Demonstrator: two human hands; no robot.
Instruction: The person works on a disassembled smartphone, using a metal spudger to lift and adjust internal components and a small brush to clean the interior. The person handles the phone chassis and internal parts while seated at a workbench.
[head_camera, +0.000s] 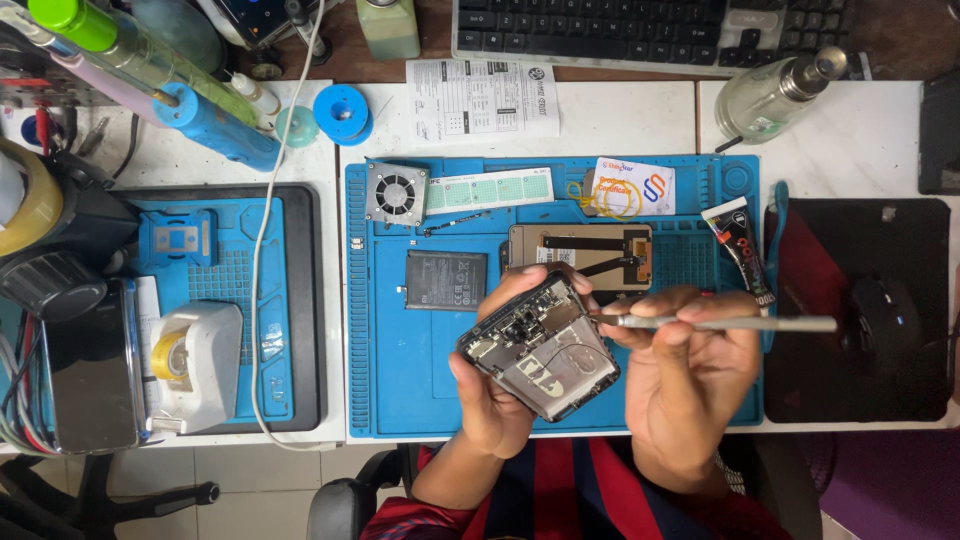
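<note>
one opened phone (540, 345), back cover off, silver frame, inner boards exposed.

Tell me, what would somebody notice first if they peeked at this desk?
Right in the middle, the left hand holds an opened phone with its insides showing, tilted above the big blue mat. The right hand pinches a thin grey tool whose tip points at the phone's edge. On the mat behind lie a dark battery and a small square fan.

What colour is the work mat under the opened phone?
Blue: the work mat is a ridged blue sheet, seen best in the head view, the only one.
</note>
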